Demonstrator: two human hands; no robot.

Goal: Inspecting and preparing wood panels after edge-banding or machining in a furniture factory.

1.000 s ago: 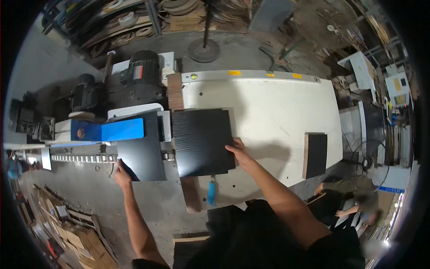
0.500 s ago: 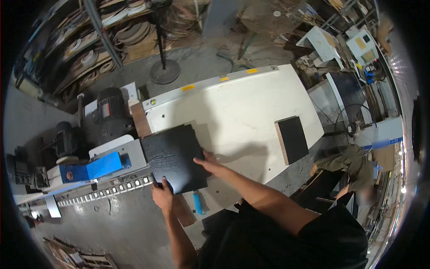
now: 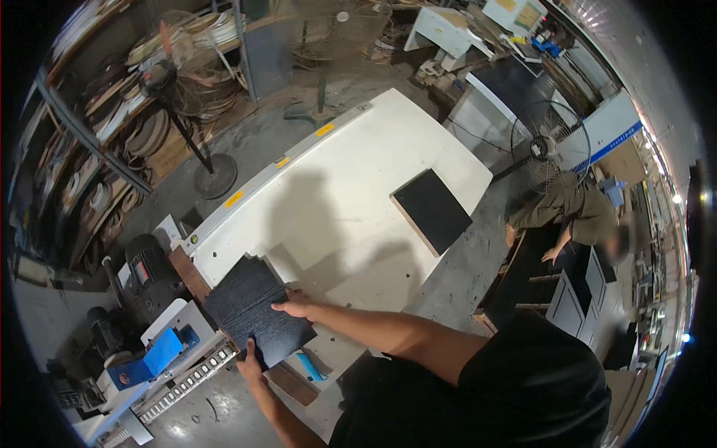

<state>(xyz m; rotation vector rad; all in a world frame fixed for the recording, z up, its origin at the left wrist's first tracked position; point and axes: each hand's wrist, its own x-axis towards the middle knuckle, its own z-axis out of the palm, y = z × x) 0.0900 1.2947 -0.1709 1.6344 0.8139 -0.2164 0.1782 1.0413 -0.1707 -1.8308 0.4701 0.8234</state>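
In the head view, a stack of flat, rectangular black panels (image 3: 258,310) with a wood-grain-textured top lies at the near-left end of the smooth white tabletop (image 3: 358,194). The left hand (image 3: 251,364) and right hand (image 3: 297,305), half curled, touch its edges; how firmly they grip, I cannot tell. A blue-handled tool (image 3: 308,366), pale-edged black board (image 3: 433,211) and ribbed motor (image 3: 150,267) surround it. One second ago, the left hand held a separate panel beside the motor.
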